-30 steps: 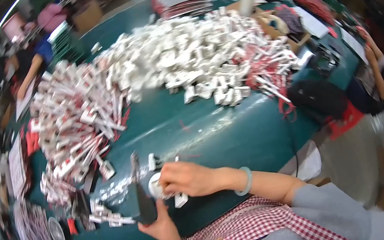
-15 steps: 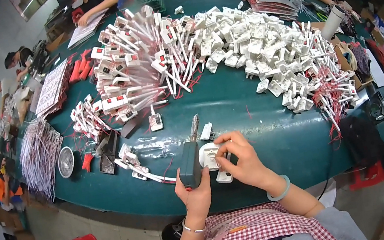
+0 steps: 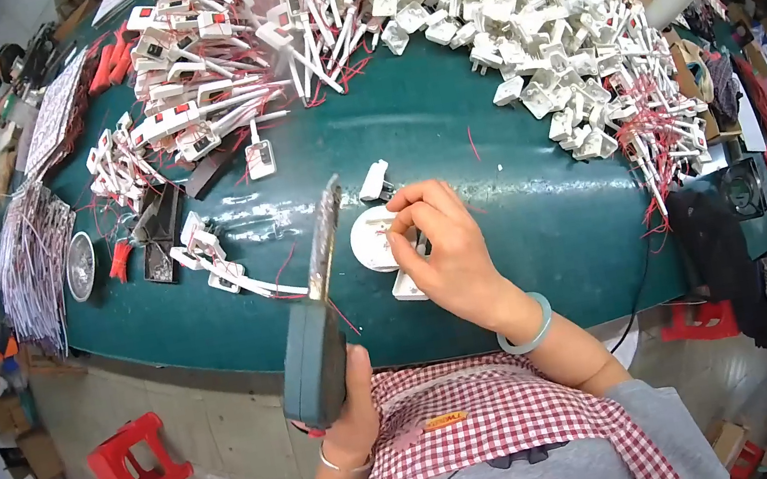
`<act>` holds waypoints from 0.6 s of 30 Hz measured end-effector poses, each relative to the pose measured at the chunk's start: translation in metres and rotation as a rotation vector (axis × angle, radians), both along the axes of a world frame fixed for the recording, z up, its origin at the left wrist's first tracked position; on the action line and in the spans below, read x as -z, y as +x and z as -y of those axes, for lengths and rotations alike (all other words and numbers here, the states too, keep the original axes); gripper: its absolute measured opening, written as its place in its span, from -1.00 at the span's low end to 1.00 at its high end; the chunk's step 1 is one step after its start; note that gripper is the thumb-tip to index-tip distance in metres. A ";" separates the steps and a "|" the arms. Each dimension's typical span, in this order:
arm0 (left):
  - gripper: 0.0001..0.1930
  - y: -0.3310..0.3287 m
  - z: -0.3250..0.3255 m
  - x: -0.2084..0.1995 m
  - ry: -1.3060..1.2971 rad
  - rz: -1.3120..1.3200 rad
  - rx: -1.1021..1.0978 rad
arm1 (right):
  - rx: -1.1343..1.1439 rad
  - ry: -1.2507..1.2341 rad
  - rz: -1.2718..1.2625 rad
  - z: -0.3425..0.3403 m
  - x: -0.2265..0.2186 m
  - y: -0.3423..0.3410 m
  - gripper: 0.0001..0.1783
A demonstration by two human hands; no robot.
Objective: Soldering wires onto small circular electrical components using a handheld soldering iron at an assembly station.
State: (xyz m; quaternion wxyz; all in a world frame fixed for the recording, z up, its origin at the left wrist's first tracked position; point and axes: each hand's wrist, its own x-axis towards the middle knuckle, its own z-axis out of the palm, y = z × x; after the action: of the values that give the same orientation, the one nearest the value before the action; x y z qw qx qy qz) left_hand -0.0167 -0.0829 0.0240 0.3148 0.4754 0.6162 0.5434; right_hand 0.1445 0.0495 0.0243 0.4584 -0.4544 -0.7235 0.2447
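White wired pieces [image 3: 226, 271] lie near the table's [image 3: 557, 246] front edge; metal rod [image 3: 326, 239] could snag their leads if swung left. Dark green tool [image 3: 312, 368] overhangs that edge, left hand [image 3: 354, 412] wrapped round handle; slack grip could drop it. Round white piece [image 3: 370, 247], near front edge, could slide if nudged. Right hand [image 3: 450, 243] fingers at it, can't tell if pinching; rod, if hot, could burn them.

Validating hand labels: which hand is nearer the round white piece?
Right. The right hand is at the right edge of the round white piece; the left hand, holding the dark green tool, is farther off, nearer the wearer and slightly left.
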 end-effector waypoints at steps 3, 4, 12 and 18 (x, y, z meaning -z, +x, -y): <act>-0.63 -0.003 0.022 0.002 -0.009 -0.142 0.006 | 0.001 -0.014 0.003 0.001 0.001 0.000 -0.90; -0.71 -0.001 0.030 0.004 -0.054 -0.160 -0.099 | 0.001 -0.014 0.002 0.002 0.001 -0.001 -0.90; -0.79 0.003 0.033 -0.010 -0.190 -0.070 -0.109 | 0.053 -0.007 0.008 0.001 0.001 -0.005 -0.88; -0.79 0.003 0.029 -0.008 -0.158 -0.050 -0.088 | 0.058 -0.011 0.017 0.000 -0.001 -0.007 -0.88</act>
State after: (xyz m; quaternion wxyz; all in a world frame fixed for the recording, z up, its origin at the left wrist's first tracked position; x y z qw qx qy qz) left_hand -0.0135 -0.1122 0.0324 0.3119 0.4348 0.6851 0.4942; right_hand 0.1374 0.0496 0.0249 0.4567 -0.4798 -0.7126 0.2310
